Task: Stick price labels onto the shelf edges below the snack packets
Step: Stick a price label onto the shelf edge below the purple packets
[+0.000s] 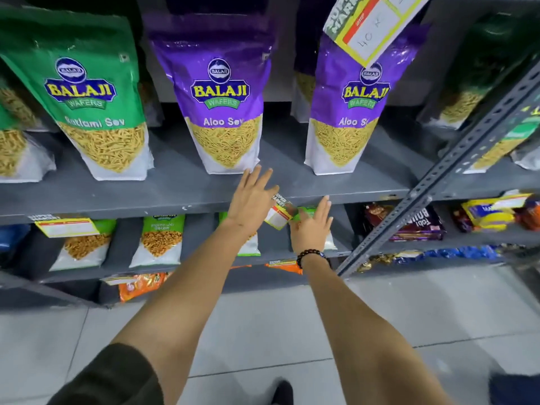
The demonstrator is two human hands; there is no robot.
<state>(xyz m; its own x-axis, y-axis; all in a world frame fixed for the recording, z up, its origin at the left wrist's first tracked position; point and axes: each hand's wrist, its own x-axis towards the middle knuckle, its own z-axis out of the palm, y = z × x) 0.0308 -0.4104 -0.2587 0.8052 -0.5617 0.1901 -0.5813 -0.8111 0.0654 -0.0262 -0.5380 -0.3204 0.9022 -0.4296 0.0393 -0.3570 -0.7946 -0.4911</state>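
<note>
Head view: price label [280, 213] between both hands.

Dark olive short sleeve [117, 378] on the left arm; black beaded bracelet [309, 256] on the right wrist.

Both bare arms stretched forward, nearly straight, converging toward the hands. Left hand [252, 200] back-up, fingers spread and extended, thumb out to the right, palm facing away. Right hand [311, 226] lower and just beside it, back toward camera, fingers together pointing up, thumb tucked in at the left. Dark beaded bracelet [310, 256] on right wrist. Dark short sleeve [108, 378] on left upper arm.
</note>
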